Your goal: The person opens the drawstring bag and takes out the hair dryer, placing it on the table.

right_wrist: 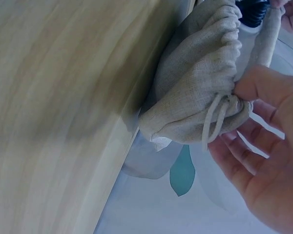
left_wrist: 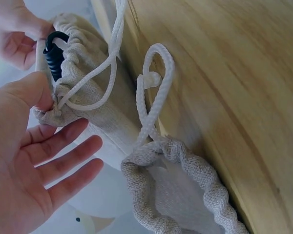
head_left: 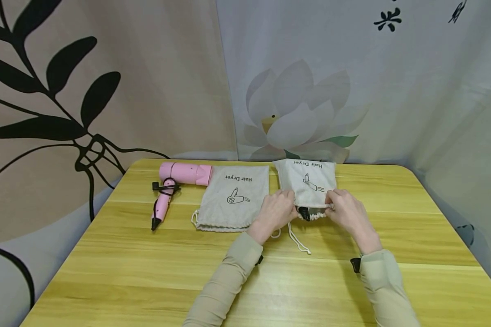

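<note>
A light grey drawstring bag (head_left: pixel 317 175) printed "Hair Dryer" lies at the table's far edge, its gathered mouth facing me. My left hand (head_left: pixel 275 210) pinches one side of that mouth between thumb and index finger; the other fingers are spread out in the left wrist view. At the opposite side, my right hand (right_wrist: pixel 276 139) pinches the rim near the drawstring knot. Between the hands, a black ribbed cord end (left_wrist: pixel 54 61) shows in the bag's opening. A white drawstring (head_left: pixel 299 241) trails from the left side onto the table.
A second "Hair Dryer" bag (head_left: pixel 234 200) lies flat just left of my left hand, with cord loops at its corners. Beyond it sits a pink hair dryer (head_left: pixel 186 173), a black cord (head_left: pixel 167 186) wound about its handle. A printed curtain (head_left: pixel 180 81) hangs behind the wooden table (head_left: pixel 147 272).
</note>
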`<action>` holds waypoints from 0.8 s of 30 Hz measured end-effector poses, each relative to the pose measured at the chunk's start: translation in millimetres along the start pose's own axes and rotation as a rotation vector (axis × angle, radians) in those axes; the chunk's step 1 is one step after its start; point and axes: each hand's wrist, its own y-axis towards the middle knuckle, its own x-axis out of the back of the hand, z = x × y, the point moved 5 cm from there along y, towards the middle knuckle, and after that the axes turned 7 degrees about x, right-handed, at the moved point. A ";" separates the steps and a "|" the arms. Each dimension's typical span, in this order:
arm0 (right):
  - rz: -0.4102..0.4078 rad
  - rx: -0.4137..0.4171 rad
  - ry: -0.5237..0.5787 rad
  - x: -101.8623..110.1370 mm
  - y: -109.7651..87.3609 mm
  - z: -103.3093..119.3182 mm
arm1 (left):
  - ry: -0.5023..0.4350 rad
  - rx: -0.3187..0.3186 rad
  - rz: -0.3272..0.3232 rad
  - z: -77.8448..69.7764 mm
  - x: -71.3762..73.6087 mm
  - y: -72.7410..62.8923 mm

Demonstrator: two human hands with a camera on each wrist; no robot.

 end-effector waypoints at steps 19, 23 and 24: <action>0.022 -0.037 0.002 0.7 -1.7 -6.0 | 0.002 -0.002 0.012 1.0 0.4 -0.1; 0.027 -0.045 0.009 1.0 -2.3 -7.2 | 0.007 -0.005 -0.002 1.0 1.5 -0.6; 0.027 -0.047 0.010 0.9 -2.4 -7.4 | 0.007 -0.005 -0.003 0.9 1.7 -0.6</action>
